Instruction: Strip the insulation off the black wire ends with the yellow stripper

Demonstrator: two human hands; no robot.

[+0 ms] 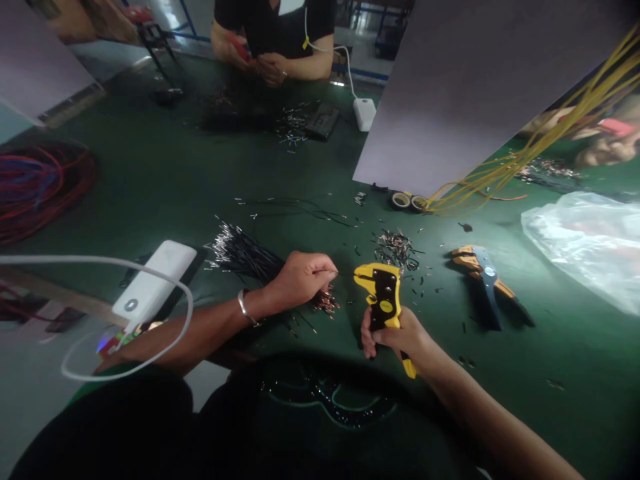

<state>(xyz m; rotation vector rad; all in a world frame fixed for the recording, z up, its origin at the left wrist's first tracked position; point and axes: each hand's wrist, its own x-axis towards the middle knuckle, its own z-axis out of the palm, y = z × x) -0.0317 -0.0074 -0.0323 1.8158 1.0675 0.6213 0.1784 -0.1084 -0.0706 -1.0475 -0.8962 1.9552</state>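
My left hand pinches a thin black wire and holds its end at the jaws of a yellow and black wire stripper. My right hand grips the stripper's handles from below. Under my left hand lies a bundle of black wires with bare ends, and a small heap of stripped pieces sits beside my fingers.
A second orange and blue stripper lies to the right. Wire scraps, tape rolls, yellow wires, a plastic bag, a white power bank and red cable coils surround me. Another person's hands work across the green table.
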